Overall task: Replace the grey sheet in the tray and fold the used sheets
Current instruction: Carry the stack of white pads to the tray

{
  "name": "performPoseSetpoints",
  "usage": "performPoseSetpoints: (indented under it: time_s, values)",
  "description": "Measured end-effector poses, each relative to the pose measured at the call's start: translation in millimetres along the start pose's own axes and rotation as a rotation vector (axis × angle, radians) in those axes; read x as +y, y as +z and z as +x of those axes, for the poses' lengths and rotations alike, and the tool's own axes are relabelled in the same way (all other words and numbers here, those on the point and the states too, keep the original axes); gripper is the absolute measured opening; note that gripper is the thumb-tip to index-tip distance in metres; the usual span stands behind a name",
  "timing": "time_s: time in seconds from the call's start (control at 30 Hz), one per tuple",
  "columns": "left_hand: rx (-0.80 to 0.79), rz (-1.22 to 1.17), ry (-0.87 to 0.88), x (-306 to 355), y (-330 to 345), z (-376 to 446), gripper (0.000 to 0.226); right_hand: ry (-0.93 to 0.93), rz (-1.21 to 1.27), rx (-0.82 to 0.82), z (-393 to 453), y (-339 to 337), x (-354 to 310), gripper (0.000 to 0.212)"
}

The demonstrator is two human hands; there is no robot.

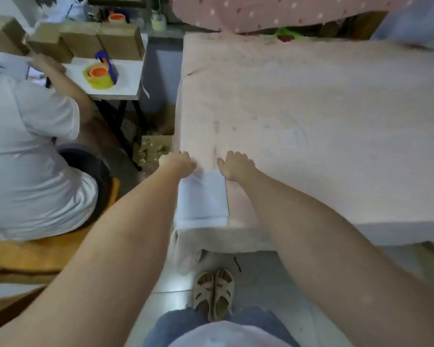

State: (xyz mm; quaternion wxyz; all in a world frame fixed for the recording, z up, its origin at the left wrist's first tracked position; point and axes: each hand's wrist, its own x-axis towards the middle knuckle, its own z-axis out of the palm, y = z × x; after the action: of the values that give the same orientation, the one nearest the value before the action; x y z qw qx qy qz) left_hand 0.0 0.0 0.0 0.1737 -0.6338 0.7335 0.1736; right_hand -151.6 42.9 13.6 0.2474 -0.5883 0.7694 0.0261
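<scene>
Head view, single frame, entry as I read it from my remote station. Item one: a pale grey-white folded cloth sheet [202,196], a narrow rectangle, lying at the near left corner of a wide table covered in pale pink fabric [311,108], its near end close to the table's front edge. Item two: left hand [179,162], at the far left corner of the folded sheet, fingers curled down; the grip looks to be pinching cloth there, though whether it holds the sheet alone or the pink cover with it I cannot tell. Item three: right hand [233,165], fingers spread and lying flat on the surface just beside the sheet's far right corner, pressing rather than gripping. No tray shows in this view, so the replacement step cannot be checked. Risks, as I judge them: the sheet sits near the table's left edge and could slide off toward the floor if pulled sideways; a pinch that catches the pink cover would drag it and rumple the fold; uneven pull from one pinching and one flat hand could skew the layers. Also present: a seated person in white clothing [30,151] close at left, by a small white side table with yellow and orange tape rolls [99,75]; an elbow swing could knock them.
</scene>
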Motion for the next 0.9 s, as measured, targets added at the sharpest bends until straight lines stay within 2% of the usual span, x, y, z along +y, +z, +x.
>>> performPoseSetpoints:
  time_s: [0.1, 0.27, 0.47, 0.67, 0.8, 0.9]
  values:
    - [-0.091, -0.080, -0.024, -6, 24, -3, 0.053, 0.046, 0.033, -0.086, -7, 26, 6, 0.048]
    - [-0.112, -0.242, -0.084, -10, 52, -6, 0.054, 0.133, 0.060, -0.048, -13, 62, 12, 0.040]
    - [-0.107, -0.572, -0.200, -20, 83, -3, 0.057, 0.213, 0.182, -0.023, -14, 83, 18, 0.040]
    - [-0.001, -0.834, -0.306, -26, 110, -8, 0.054, 0.254, 0.414, -0.005, -15, 91, 27, 0.035]
    - [0.046, -1.038, -0.355, -32, 129, -18, 0.045, 0.292, 0.748, -0.053, -13, 96, 34, 0.034]
    - [0.078, -1.141, -0.372, -31, 133, -26, 0.046, 0.264, 0.916, -0.082, -15, 101, 40, 0.024]
